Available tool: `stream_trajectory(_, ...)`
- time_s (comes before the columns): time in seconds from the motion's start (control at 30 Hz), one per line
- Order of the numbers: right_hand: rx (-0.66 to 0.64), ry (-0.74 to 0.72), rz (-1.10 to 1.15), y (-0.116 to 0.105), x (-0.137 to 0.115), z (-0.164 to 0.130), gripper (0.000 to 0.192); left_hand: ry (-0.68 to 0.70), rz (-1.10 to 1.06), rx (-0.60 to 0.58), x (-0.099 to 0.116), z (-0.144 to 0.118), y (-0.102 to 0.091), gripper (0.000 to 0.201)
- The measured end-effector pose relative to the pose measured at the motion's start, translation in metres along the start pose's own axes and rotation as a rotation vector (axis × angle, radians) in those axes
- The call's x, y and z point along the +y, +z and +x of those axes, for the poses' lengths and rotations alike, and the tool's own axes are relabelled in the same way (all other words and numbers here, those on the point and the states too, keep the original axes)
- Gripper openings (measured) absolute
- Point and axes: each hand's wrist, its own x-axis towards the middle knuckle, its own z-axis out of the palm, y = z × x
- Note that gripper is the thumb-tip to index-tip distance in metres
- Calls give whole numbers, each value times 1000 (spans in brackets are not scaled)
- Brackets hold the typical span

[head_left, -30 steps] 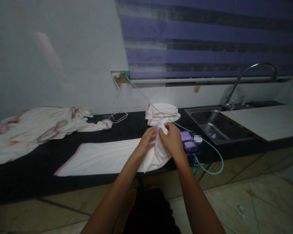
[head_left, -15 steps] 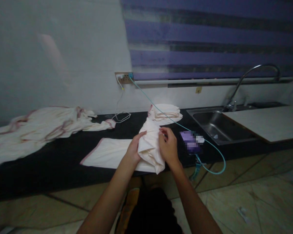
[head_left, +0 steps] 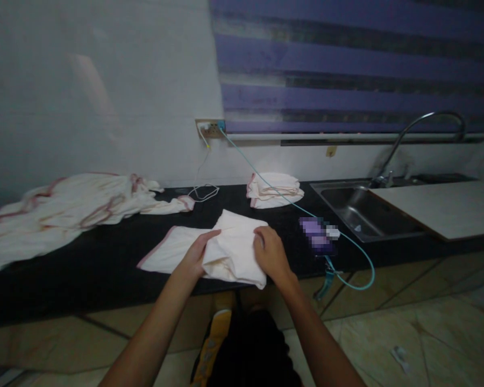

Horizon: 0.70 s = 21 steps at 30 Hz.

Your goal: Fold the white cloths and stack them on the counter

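**Dim indoor scene with one bright patch at the wall**

The picture is dark and low in contrast overall, with a bluish cast. The brightest area is a soft glow on the wall (head_left: 298, 158) just above the folded cloth stack (head_left: 274, 189) at the back edge of the counter (head_left: 84, 258); its source is not visible. The black counter swallows detail, and shadows are diffuse. A faint pale reflection streaks the wall at upper left. Edges appear soft and grainy; straight lines bow towards the frame's borders. A small pixelated block covers the phone (head_left: 317, 236).
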Motion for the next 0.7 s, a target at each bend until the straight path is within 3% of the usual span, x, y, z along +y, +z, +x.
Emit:
stream_trajectory(0.1, -61, -26, -44, 8, -3, -5, 32, -89, -9, -46, -3, 4, -10, 46)
stream_trajectory(0.2, -116, -45, -84, 14, -6, -11, 34, -110, 162, -69, -1, 10, -16, 58)
stream_trajectory(0.27, -148, -46, -114, 16, -8, -13, 35, 84, 434, 45, 5, 13, -18, 71)
stream_trajectory(0.33, -170, -46, -138, 17, -12, -13, 36, 414, 743, 162, 9, 13, -17, 75)
stream_trajectory(0.37, -174, -50, -145, 17, -14, -12, 37, 563, 880, 161, 9, 12, -16, 73)
stream_trajectory(0.43, -152, -67, -154, 18, -19, -6, 38, 741, 1102, 32, 2, 7, -13, 64)
stream_trajectory(0.53, -95, -85, -191, 26, -25, 6, 45, 744, 1380, -151, -23, -4, -12, 59)
stream_trajectory(0.7, -211, 31, -367, 50, -14, 13, 56, 670, 1606, -106, -56, -18, -27, 62)
